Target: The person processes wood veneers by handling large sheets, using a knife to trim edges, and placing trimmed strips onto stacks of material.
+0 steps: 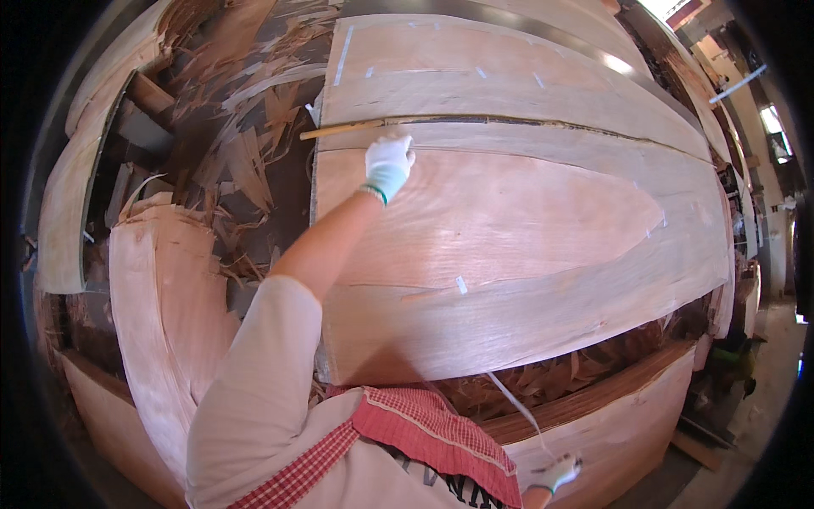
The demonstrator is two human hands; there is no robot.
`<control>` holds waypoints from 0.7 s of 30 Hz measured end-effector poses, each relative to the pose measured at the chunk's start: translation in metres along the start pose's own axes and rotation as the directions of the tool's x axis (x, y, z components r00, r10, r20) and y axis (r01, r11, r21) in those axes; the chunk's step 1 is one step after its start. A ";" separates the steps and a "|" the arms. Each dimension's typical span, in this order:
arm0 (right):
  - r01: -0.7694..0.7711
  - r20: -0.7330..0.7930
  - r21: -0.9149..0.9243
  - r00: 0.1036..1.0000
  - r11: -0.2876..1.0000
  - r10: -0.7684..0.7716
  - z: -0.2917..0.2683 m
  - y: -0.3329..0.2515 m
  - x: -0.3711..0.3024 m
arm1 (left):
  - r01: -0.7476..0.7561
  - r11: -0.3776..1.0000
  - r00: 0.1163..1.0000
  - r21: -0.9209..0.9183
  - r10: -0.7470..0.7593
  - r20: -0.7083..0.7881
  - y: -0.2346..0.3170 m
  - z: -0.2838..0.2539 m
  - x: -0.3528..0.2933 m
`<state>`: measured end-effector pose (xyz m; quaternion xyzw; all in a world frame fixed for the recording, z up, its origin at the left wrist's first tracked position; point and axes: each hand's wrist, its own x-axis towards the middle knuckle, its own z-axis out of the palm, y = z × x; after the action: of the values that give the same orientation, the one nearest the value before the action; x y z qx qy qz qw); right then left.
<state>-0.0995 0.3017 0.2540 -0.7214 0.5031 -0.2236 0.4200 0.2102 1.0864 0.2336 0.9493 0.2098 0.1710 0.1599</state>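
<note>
My left hand (389, 165), in a white glove with a green cuff, reaches over the wood veneer sheets (509, 208). Its fingers are curled together near the seam between two sheets, and whatever may be in them is hidden. Just beyond it lies a long thin stick (343, 129), pale at its left end and dark further along. Low at the right, my gloved right hand (560, 472) is closed at the lower end of a narrow white strip (515, 399), which hangs from the veneer's near edge. Short white tape pieces (461, 284) stick to the veneer.
Torn veneer scraps (254, 174) litter the floor at the left. Curved veneer sheets (161, 280) stand beside my left arm. More veneer (606, 424) and brown scraps (543, 377) lie below the near edge. A metal bar (551, 44) crosses the far side.
</note>
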 end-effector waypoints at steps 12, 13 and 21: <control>0.300 0.752 -0.075 0.643 0.951 -0.143 0.154 -0.316 -0.275 | 0.113 0.983 0.957 0.143 -0.146 0.249 -0.043 0.019 0.060; 0.309 0.857 -0.083 0.508 0.948 -0.090 0.165 -0.325 -0.294 | 0.132 0.980 0.956 0.149 -0.165 0.242 -0.051 0.008 0.061; 0.168 0.922 0.024 -0.384 0.986 0.043 0.241 -0.403 -0.410 | -0.271 0.960 0.933 -0.072 0.280 0.227 -0.008 0.015 0.064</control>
<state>0.1354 0.8252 0.4976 -0.6384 -0.0978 0.4838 0.5906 0.2683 1.1188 0.2336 0.9795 0.0507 0.0825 0.1765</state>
